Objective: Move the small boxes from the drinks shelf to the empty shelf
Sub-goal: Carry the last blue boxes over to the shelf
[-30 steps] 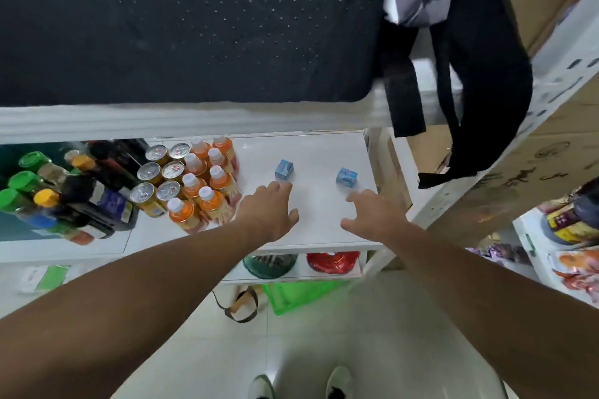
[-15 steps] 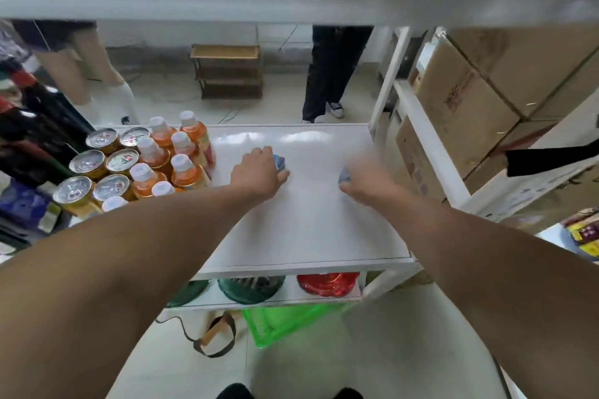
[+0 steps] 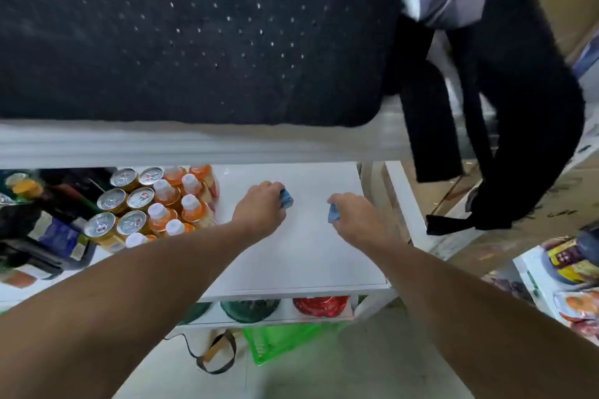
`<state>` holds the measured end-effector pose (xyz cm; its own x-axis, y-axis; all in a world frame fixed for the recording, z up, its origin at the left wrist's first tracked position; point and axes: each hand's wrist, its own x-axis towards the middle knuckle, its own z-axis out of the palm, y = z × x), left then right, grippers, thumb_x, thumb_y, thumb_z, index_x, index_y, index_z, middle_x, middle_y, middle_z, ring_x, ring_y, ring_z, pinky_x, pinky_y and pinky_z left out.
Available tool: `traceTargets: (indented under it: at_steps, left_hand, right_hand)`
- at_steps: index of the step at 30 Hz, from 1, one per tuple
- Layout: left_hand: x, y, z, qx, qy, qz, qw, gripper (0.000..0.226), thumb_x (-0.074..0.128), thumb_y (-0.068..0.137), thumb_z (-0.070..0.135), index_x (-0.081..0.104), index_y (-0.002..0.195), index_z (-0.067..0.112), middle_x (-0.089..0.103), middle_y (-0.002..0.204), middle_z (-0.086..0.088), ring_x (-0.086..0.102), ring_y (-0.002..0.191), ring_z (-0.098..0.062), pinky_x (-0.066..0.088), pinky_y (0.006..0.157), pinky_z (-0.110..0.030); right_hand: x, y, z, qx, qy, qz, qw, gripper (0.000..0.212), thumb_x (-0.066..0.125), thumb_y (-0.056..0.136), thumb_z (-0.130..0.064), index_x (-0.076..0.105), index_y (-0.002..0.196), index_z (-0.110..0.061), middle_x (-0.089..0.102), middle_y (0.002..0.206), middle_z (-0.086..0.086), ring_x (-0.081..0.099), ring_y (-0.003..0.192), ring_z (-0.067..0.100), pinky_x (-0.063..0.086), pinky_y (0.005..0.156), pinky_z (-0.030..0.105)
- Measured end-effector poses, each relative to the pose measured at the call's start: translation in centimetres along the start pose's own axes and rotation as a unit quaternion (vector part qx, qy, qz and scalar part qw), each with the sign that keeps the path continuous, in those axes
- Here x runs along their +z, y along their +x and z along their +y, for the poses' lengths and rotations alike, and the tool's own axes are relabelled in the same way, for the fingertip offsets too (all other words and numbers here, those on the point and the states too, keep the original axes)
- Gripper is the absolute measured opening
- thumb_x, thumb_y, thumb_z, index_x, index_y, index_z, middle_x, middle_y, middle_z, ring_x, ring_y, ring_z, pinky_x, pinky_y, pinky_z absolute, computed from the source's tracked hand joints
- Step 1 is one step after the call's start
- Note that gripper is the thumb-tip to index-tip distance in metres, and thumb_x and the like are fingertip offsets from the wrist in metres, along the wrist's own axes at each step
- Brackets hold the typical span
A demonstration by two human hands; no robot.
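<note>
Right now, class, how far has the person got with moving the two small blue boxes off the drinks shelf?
Done: nothing delivered yet. In hand: the left hand grips one blue box, the right hand the other blue box, both over the white shelf beside the orange bottles. Left: carrying both to the empty shelf.

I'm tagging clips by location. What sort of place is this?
Probably a small shop or stockroom: white shelving stocked with rows of cans and orange bottles, plus packaged goods on a rack to the right.

Two small blue boxes (image 3: 286, 198) (image 3: 333, 213), tilted, over white shelf (image 3: 301, 256).
</note>
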<state>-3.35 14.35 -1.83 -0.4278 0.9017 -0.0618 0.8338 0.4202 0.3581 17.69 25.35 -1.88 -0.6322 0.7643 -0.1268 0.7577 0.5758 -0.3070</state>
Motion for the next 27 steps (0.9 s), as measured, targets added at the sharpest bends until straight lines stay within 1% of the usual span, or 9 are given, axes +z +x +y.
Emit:
traceTargets:
  at_steps: [4, 8, 11, 14, 17, 19, 21, 24, 27]
  left_hand:
    - [-3.5, -3.4, 2.5, 0.02, 0.01, -0.008, 1.0, 0.033, 0.064, 0.098, 0.025, 0.063, 0.131, 0.026, 0.064, 0.12, 0.001, 0.057, 0.107, -0.024, 0.058, 0.089, -0.046]
    - [-6.0, -6.4, 4.3, 0.014, 0.019, 0.0, 1.0, 0.036, 0.067, 0.101, 0.025, 0.063, 0.137, 0.025, 0.065, 0.126, 0.001, 0.059, 0.106, -0.021, 0.057, 0.091, -0.039]
    - [-7.2, -8.8, 4.9, 0.021, 0.031, -0.009, 0.999, 0.041, 0.066, 0.1, 0.025, 0.063, 0.141, 0.026, 0.066, 0.131, 0.0, 0.06, 0.109, -0.023, 0.058, 0.092, -0.042]
    - [-7.8, -10.8, 4.6, 0.033, 0.021, -0.004, 0.999, 0.046, 0.069, 0.099, 0.028, 0.062, 0.144, 0.027, 0.068, 0.133, 0.001, 0.062, 0.109, -0.021, 0.06, 0.093, -0.041]
    - [-8.1, -12.1, 4.1, 0.068, 0.001, -0.004, 0.998, 0.05, 0.072, 0.097, 0.03, 0.062, 0.147, 0.025, 0.068, 0.134, 0.0, 0.063, 0.111, -0.021, 0.058, 0.096, -0.037]
    - [-8.3, -12.4, 3.6, 0.087, -0.003, -0.011, 0.996, 0.053, 0.073, 0.097, 0.029, 0.061, 0.148, 0.025, 0.068, 0.135, -0.001, 0.063, 0.114, -0.021, 0.056, 0.097, -0.034]
    - [-8.6, -12.5, 2.8, 0.106, 0.002, -0.016, 0.994, 0.053, 0.073, 0.097, 0.028, 0.061, 0.148, 0.026, 0.068, 0.136, 0.0, 0.062, 0.114, -0.02, 0.056, 0.098, -0.034]
    - [-9.3, -12.4, 1.7, 0.136, 0.009, -0.032, 0.99, 0.052, 0.072, 0.097, 0.027, 0.061, 0.147, 0.027, 0.067, 0.135, 0.001, 0.061, 0.115, -0.022, 0.057, 0.098, -0.039]
    - [-9.9, -12.4, 0.6, 0.168, 0.004, -0.051, 0.984, 0.051, 0.069, 0.093, 0.025, 0.063, 0.144, 0.028, 0.067, 0.131, 0.001, 0.061, 0.115, -0.025, 0.058, 0.096, -0.045]
  right_hand:
    - [-3.6, -3.2, -0.9, -0.018, 0.003, 0.013, 1.0, 0.046, 0.069, 0.094, -0.012, 0.066, 0.137, -0.027, 0.069, 0.126, -0.001, 0.066, 0.115, 0.026, 0.053, 0.094, 0.036]
    - [-6.6, -5.4, -2.3, -0.032, -0.009, 0.004, 0.999, 0.048, 0.07, 0.093, -0.015, 0.061, 0.139, -0.029, 0.067, 0.124, 0.001, 0.064, 0.111, 0.026, 0.058, 0.092, 0.04]
    - [-7.8, -6.9, -3.5, -0.036, -0.008, 0.013, 0.999, 0.053, 0.073, 0.094, -0.019, 0.058, 0.143, -0.031, 0.066, 0.129, 0.001, 0.063, 0.113, 0.024, 0.058, 0.095, 0.042]
    - [-7.9, -8.1, -4.7, -0.042, -0.009, 0.026, 0.999, 0.055, 0.076, 0.095, -0.02, 0.057, 0.146, -0.03, 0.064, 0.134, 0.001, 0.061, 0.118, 0.023, 0.053, 0.098, 0.036]
    - [-7.4, -9.6, -5.9, -0.049, -0.013, 0.034, 0.998, 0.054, 0.076, 0.095, -0.02, 0.058, 0.145, -0.029, 0.064, 0.133, 0.001, 0.06, 0.118, 0.022, 0.049, 0.094, 0.031]
    - [-7.2, -10.7, -6.7, -0.041, -0.004, 0.039, 0.998, 0.054, 0.078, 0.093, -0.018, 0.059, 0.143, -0.029, 0.066, 0.129, 0.0, 0.061, 0.115, 0.021, 0.049, 0.093, 0.03]
    - [-6.9, -11.8, -7.5, -0.023, 0.0, 0.042, 0.999, 0.054, 0.081, 0.09, -0.018, 0.061, 0.14, -0.029, 0.067, 0.125, 0.0, 0.063, 0.113, 0.02, 0.053, 0.096, 0.032]
    - [-6.5, -13.5, -8.5, 0.015, -0.015, 0.057, 0.998, 0.055, 0.086, 0.086, -0.023, 0.063, 0.135, -0.031, 0.069, 0.12, -0.002, 0.066, 0.113, 0.02, 0.058, 0.098, 0.034]
    - [-6.1, -15.7, -9.7, 0.049, -0.02, 0.06, 0.997, 0.053, 0.085, 0.088, -0.023, 0.064, 0.136, -0.028, 0.071, 0.122, 0.0, 0.068, 0.112, 0.019, 0.054, 0.101, 0.03]
